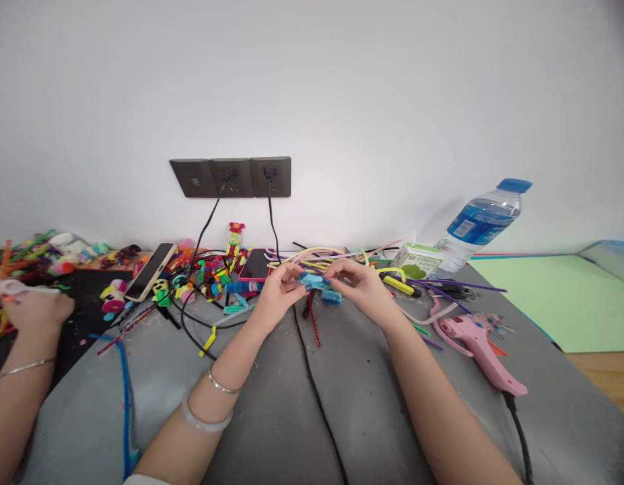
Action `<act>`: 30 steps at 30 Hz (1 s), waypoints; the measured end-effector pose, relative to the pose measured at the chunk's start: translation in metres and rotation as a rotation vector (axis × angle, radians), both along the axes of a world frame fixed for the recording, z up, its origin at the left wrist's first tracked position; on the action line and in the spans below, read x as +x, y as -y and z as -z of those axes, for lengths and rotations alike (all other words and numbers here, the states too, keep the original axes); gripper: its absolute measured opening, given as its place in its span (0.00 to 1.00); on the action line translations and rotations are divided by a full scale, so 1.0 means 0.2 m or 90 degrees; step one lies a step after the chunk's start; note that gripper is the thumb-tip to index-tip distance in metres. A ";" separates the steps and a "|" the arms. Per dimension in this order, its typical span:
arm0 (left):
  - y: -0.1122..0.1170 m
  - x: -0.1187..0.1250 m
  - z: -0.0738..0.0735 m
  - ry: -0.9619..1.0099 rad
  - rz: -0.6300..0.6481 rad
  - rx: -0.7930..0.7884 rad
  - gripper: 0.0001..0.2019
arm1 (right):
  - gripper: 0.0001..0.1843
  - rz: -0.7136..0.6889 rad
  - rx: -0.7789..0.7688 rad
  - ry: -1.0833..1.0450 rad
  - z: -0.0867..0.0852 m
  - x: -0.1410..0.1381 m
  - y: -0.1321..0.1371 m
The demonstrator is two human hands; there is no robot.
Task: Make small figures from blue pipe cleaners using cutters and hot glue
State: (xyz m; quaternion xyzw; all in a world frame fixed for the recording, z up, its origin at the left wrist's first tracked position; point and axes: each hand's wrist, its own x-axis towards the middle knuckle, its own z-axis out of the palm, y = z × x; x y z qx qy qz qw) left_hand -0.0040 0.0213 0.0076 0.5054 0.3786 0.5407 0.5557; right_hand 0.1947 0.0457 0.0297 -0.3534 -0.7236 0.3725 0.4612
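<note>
Between my two hands, above the middle of the grey table [362, 404], is a small blue fuzzy piece of bent pipe cleaner [314, 280]. My left hand [281, 293] pinches its left end between thumb and fingers. On its right end, my right hand [359, 288] has a similar pinch. Just below and to the right lies another blue fuzzy block [332, 297]. A dark red pipe cleaner [314, 327] lies under the hands. Behind them is a heap of yellow and pink pipe cleaners [326, 256].
A pink glue gun [486, 350] lies at right, near a tilted water bottle [483, 222] and a small green-and-white box [417, 261]. A black cable [312, 377] crosses the table. Phones [151, 271] and colourful fuzzy figures [235, 242] sit at left. Another person's hand [36, 310] works at far left.
</note>
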 end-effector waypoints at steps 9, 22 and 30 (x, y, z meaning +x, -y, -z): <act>0.01 0.00 -0.02 -0.017 0.000 0.025 0.21 | 0.07 -0.034 -0.066 0.033 0.00 -0.02 0.01; 0.03 0.03 -0.07 0.155 0.022 -0.160 0.21 | 0.14 -0.109 -0.054 -0.085 0.02 -0.04 0.03; 0.03 0.03 -0.06 0.178 0.032 -0.184 0.18 | 0.13 -0.103 -0.012 -0.051 0.02 -0.04 0.02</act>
